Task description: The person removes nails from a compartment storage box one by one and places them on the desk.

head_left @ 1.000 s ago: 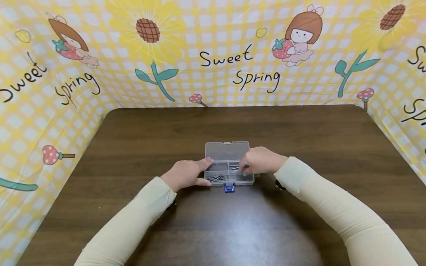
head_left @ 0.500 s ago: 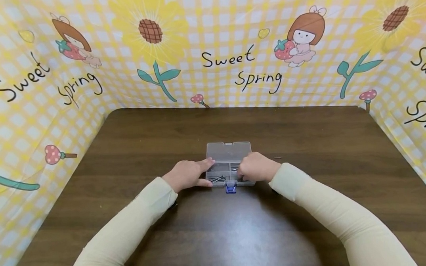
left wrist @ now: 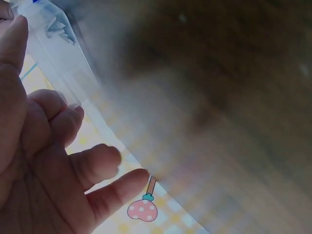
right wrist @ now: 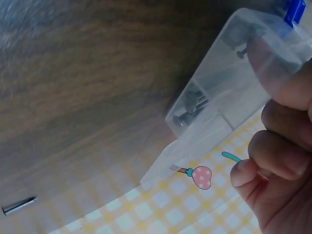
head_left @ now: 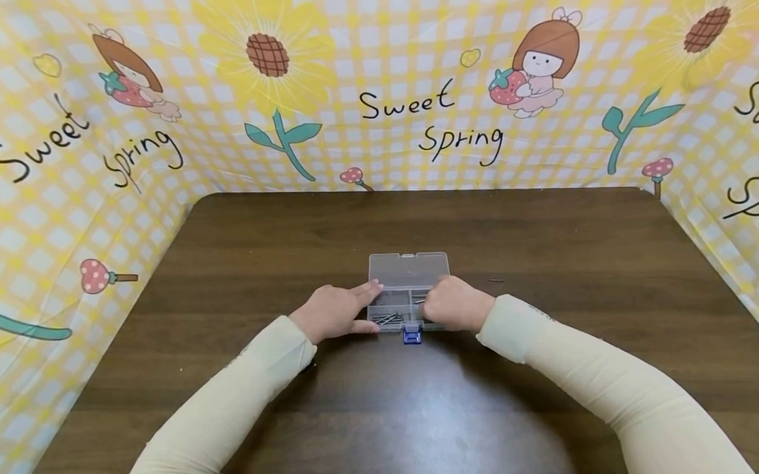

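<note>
A clear plastic compartment box [head_left: 400, 308] lies with its lid [head_left: 408, 267] raised at the back and a blue latch [head_left: 412, 335] at the front. Thumb and index finger of my left hand [head_left: 334, 311] hold its left end, front and back; the other fingers extend loosely in the left wrist view. My right hand [head_left: 456, 303] reaches into the front right compartment with curled fingers. Its thumb [right wrist: 273, 73] shows through the wall close to small nails [right wrist: 242, 51]; I cannot tell whether it pinches one. More nails [head_left: 388, 318] lie in the front left compartment.
A loose nail [head_left: 496, 281] lies on the brown wooden table [head_left: 277, 234] to the right of the box. Other nails [right wrist: 190, 109] sit in the back right compartment. A yellow checked cloth [head_left: 372, 67] with printed flowers encloses the back and sides.
My right hand has moved left and lower into the front right compartment. The loose nail on the table, hidden a second ago, now shows. My left hand stays at the box's left end.
</note>
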`<state>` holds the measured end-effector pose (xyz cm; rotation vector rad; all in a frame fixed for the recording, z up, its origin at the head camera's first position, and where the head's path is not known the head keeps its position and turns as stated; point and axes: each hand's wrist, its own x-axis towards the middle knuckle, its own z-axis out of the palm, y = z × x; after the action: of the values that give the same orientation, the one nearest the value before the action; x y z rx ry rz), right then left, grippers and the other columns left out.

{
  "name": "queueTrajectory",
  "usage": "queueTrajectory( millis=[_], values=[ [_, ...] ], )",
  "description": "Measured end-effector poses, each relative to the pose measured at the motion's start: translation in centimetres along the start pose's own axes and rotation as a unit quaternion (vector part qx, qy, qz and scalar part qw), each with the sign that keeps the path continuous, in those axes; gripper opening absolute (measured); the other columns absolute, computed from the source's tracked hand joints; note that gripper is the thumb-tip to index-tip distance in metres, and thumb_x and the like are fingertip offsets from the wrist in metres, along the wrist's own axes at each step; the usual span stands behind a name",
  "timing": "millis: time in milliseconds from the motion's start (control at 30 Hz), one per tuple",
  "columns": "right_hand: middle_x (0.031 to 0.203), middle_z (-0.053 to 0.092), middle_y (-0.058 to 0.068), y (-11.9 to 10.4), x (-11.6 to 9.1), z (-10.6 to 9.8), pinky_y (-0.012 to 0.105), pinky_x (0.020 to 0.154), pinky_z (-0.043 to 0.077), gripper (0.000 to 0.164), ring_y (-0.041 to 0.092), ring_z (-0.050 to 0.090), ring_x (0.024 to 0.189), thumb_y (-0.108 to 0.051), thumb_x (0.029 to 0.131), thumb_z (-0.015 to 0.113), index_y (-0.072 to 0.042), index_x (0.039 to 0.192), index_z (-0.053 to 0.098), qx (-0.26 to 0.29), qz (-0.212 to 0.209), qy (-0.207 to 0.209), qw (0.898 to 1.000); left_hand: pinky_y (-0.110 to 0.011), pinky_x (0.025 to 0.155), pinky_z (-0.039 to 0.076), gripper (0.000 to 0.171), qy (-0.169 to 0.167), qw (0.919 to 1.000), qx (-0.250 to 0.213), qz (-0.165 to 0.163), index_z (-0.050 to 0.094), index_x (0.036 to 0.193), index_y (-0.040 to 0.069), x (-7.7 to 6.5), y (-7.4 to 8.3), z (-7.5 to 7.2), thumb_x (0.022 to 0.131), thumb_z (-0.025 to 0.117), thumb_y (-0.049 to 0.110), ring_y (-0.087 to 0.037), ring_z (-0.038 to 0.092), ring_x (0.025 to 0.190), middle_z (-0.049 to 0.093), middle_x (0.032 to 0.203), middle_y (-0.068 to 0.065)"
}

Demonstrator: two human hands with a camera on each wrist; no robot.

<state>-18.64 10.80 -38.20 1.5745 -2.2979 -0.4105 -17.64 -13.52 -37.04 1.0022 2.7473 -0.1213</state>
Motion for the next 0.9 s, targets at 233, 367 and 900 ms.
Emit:
queueTrajectory(
  millis=[233, 367, 900],
  values=[
    [0.056, 0.055, -0.007, 0.7, -0.1, -0.8, 0.03, 0.051, 0.043, 0.027, 0.012, 0.054, 0.052, -0.002, 0.076, 0.068, -0.018, 0.06, 0.053, 0.13, 0.023, -0.068, 0.989, -0.033, 0.063, 0.046, 0.077, -0.011, 0.9993, 0.037, -0.002, 0.038, 0.148, 0.011, 0.0, 0.1, 0.1, 0.09, 0.051, 0.06, -0.013, 0.052, 0.052, 0.035, 0.152, -0.001],
    [0.066, 0.063, -0.007, 1.7, -0.1, -2.0, 0.031, 0.06, 0.049, 0.018, 0.012, 0.06, 0.061, -0.008, 0.084, 0.069, -0.016, 0.07, 0.062, 0.196, 0.052, -0.093, 0.975, -0.031, 0.063, 0.045, 0.077, -0.007, 0.999, 0.044, -0.003, 0.039, 0.148, 0.012, 0.0, 0.0, 0.0, 0.09, 0.051, 0.06, -0.013, 0.055, 0.055, 0.037, 0.151, -0.001],
    [0.071, 0.061, -0.004, 7.8, -5.8, -1.8, 0.032, 0.062, 0.045, 0.009, 0.011, 0.051, 0.063, -0.006, 0.081, 0.06, -0.009, 0.076, 0.067, 0.323, 0.214, -0.155, 0.909, -0.03, 0.058, 0.041, 0.079, 0.009, 0.9995, 0.029, 0.006, 0.039, 0.148, 0.012, -0.2, -0.6, 0.2, 0.087, 0.051, 0.061, -0.015, 0.062, 0.066, 0.038, 0.15, 0.0]
  ],
)
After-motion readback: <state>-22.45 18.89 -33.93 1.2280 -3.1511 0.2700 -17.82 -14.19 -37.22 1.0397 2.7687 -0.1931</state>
